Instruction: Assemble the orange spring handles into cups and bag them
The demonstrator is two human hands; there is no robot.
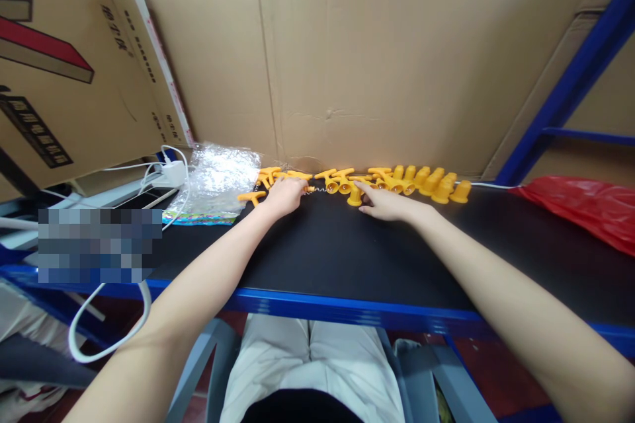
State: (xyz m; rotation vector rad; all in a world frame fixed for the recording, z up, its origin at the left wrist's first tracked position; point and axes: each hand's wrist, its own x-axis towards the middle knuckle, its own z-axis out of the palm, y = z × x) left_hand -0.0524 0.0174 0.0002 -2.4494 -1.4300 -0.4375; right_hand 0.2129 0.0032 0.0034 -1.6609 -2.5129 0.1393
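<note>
My left hand (289, 194) is closed around a yellow T-handled corkscrew, with its metal spiral (321, 190) sticking out to the right. Thumb and fingers of my right hand (381, 201) grip a yellow bell-shaped cap (354, 196), upright on the black tabletop (317, 251). Another T-handle (252, 197) lies just left of my left hand. Behind both hands runs a row of yellow T-handled pieces (342, 175), some with flared open ends facing me. Several more yellow caps (441, 185) stand grouped to the right of my right hand.
A clear plastic bag (223, 168) lies left of the yellow pieces, near a white charger (171, 174) with cables. At the right is a red plastic bag (590, 205). A cardboard wall (397, 66) closes off the back; a blue metal rail (347, 307) edges the front.
</note>
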